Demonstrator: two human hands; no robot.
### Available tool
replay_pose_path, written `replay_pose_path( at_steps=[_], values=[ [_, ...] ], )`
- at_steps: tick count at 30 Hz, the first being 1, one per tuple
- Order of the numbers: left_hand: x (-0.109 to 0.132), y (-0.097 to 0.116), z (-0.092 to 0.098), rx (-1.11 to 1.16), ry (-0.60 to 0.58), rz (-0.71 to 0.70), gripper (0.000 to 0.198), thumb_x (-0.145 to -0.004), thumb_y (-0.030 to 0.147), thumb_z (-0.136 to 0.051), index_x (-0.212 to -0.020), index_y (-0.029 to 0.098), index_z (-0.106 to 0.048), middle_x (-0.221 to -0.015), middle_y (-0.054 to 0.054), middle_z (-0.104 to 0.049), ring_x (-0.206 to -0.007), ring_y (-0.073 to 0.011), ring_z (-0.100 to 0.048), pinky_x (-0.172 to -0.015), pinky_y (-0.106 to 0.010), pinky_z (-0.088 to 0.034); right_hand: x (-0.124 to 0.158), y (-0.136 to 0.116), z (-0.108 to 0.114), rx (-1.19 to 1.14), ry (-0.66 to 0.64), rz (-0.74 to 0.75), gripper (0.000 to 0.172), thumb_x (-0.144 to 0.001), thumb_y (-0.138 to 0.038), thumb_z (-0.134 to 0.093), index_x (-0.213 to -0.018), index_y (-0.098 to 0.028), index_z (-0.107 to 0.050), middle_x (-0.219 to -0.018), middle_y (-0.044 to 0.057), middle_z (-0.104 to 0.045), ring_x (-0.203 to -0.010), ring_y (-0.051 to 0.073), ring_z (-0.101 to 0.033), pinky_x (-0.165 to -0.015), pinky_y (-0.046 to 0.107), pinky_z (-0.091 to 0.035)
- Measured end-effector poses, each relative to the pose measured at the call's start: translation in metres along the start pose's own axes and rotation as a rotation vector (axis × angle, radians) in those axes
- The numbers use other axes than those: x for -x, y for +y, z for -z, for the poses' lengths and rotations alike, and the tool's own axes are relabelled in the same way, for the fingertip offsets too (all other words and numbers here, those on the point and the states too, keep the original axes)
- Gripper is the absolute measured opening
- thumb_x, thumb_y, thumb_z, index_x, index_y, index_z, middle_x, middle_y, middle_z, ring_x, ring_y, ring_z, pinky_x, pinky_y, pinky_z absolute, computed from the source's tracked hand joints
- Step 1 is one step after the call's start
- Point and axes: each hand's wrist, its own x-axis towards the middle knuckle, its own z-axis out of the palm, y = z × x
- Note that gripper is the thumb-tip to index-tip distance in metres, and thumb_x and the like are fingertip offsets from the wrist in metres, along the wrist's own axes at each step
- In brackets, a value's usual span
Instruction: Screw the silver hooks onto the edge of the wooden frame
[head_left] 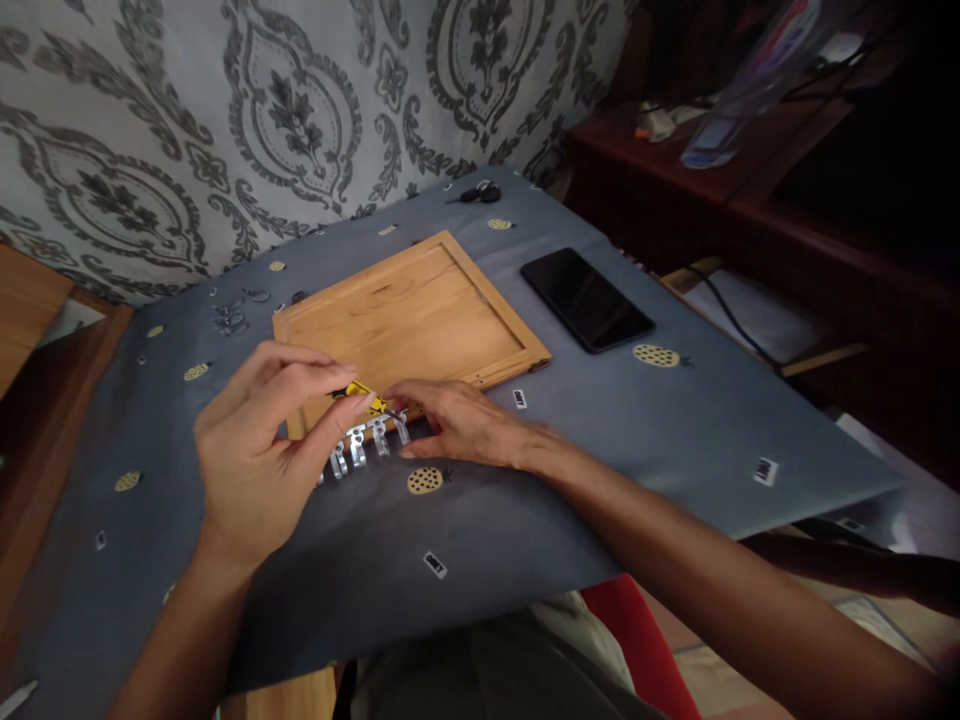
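Left hand is pinching a yellow piece; right hand, grip unclear, is touching metal clips beside a tray.

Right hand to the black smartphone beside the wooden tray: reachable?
Probably yes. The right hand rests at the silver metal clips; the flat black smartphone lies uncovered on the blue-grey cloth, right of the light wooden tray, with only cloth and the low tray corner between.

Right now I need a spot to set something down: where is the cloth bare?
Bare cloth right of the phone and along the near edge. Crowded at the wooden tray's front, where the left hand pinches a yellow piece and the right hand rests by metal clips.
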Motion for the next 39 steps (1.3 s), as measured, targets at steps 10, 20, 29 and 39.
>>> replay_pose_path(
  at_steps=[10,20,29,39],
  values=[
    [0.003,0.003,-0.004,-0.069,0.032,-0.043,0.015,-0.082,0.013,-0.076,-0.091,0.023,-0.070,-0.083,0.002,-0.071,-0.073,-0.0117,-0.068,-0.065,-0.026,-0.057,-0.001,0.001,0.000,-0.010,0.002,0.010,0.055,-0.078,-0.024,-0.080,-0.128,-0.018,-0.056,-0.120,0.008,-0.070,-0.097,0.021,-0.067,-0.081,0.032,-0.047],
    [-0.001,0.002,-0.004,0.013,0.008,-0.075,0.013,-0.083,0.010,-0.073,-0.089,0.021,-0.070,-0.086,0.003,-0.073,-0.076,-0.0089,-0.068,-0.070,-0.022,-0.060,-0.002,0.002,-0.001,-0.005,0.007,0.018,0.053,-0.078,-0.025,-0.080,-0.125,-0.018,-0.058,-0.119,0.008,-0.070,-0.091,0.019,-0.067,-0.079,0.031,-0.047],
    [-0.002,-0.001,0.000,0.017,-0.027,-0.036,0.021,-0.085,0.010,-0.071,-0.100,0.024,-0.071,-0.090,0.003,-0.074,-0.077,-0.0104,-0.069,-0.071,-0.024,-0.058,0.000,0.001,0.000,0.006,-0.001,0.004,0.054,-0.078,-0.026,-0.079,-0.127,-0.019,-0.057,-0.118,0.008,-0.070,-0.089,0.019,-0.067,-0.077,0.031,-0.047],
    [-0.002,-0.006,-0.001,0.009,0.015,-0.044,0.019,-0.082,0.011,-0.075,-0.095,0.025,-0.072,-0.086,0.001,-0.070,-0.076,-0.0119,-0.066,-0.068,-0.026,-0.057,0.000,0.000,0.001,-0.003,0.004,0.019,0.055,-0.079,-0.025,-0.079,-0.128,-0.018,-0.057,-0.122,0.009,-0.069,-0.106,0.024,-0.066,-0.087,0.034,-0.048]
  ],
)
